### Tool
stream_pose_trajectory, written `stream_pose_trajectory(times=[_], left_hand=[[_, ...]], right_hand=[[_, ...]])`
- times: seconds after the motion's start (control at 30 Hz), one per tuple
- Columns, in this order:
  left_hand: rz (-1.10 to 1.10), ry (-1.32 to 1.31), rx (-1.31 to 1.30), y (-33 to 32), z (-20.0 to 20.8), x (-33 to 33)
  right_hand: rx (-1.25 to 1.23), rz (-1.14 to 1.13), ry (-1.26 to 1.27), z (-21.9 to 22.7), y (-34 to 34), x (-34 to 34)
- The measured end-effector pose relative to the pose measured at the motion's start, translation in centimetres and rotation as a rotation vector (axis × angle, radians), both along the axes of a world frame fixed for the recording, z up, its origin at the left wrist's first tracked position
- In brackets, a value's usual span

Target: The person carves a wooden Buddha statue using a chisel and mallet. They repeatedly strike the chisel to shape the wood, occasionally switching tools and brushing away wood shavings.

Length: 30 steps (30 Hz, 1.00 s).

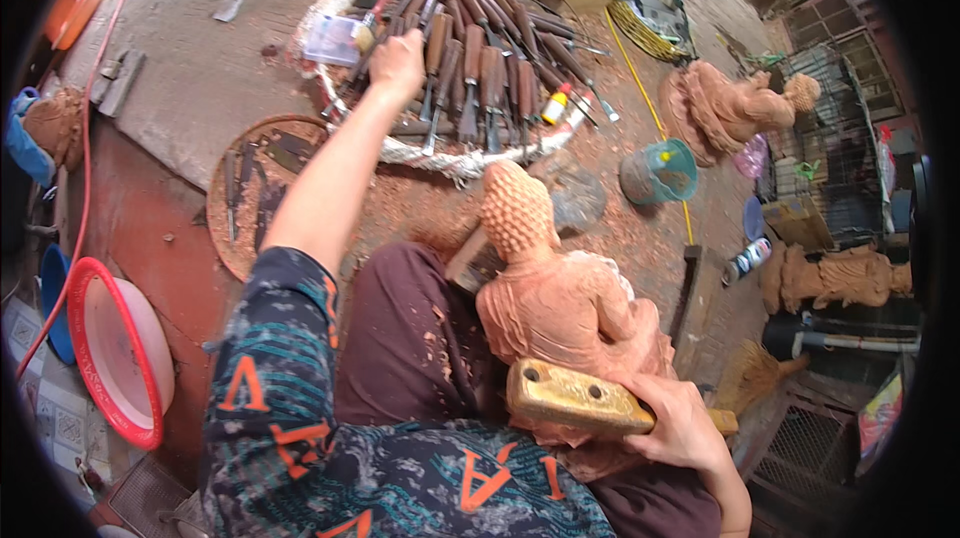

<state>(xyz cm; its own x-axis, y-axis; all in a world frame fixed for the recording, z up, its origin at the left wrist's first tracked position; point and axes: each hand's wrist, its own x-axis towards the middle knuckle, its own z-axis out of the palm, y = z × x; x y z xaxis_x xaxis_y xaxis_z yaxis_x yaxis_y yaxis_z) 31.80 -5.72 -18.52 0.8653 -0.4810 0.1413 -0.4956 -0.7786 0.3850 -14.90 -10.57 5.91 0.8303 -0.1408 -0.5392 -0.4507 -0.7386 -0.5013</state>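
My left hand [398, 66] reaches out to the near left side of a pile of wood-handled carving chisels [492, 73]. Its fingers are curled closed, and what they hold, if anything, is hidden. Beside it lie a paintbrush [376, 10] and a clear plastic box [333, 41]. A carved reddish-wood seated figure [555, 298] with a knobbed head leans at my lap, its back towards me. Against its lower part, my right hand [682, 423] is wrapped round a worn yellowish wooden block [575, 400] with two dark holes.
Wood chips cover the floor around a round tray [226, 178] of loose tools. A teal cup [660, 173], a spray can [747, 263] and other carved figures [725, 110] stand to the right. At left are a red-rimmed basin [120, 353] and a pink hose [88, 128].
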Motion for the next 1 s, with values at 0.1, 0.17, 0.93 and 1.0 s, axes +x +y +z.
stream_pose_trajectory(times=[0.1, 0.17, 0.93, 1.0], left_hand=[[0.020, 0.123, -0.175, 0.3, -0.7, 1.4], [0.054, 0.703, -0.610, 1.9, 0.1, 1.8], [-0.328, 0.257, -1.224, -1.7, 17.8, -30.1], [-0.302, 0.270, -1.221, -1.8, 17.6, -30.0]], right_hand=[[0.033, -0.044, -0.042, -0.2, -0.3, -0.7], [0.124, -0.194, -0.076, -0.4, -0.5, -1.1], [0.159, -0.781, -0.327, 0.6, -11.4, 2.6], [0.177, -0.768, -0.354, 0.4, -11.2, 2.7]])
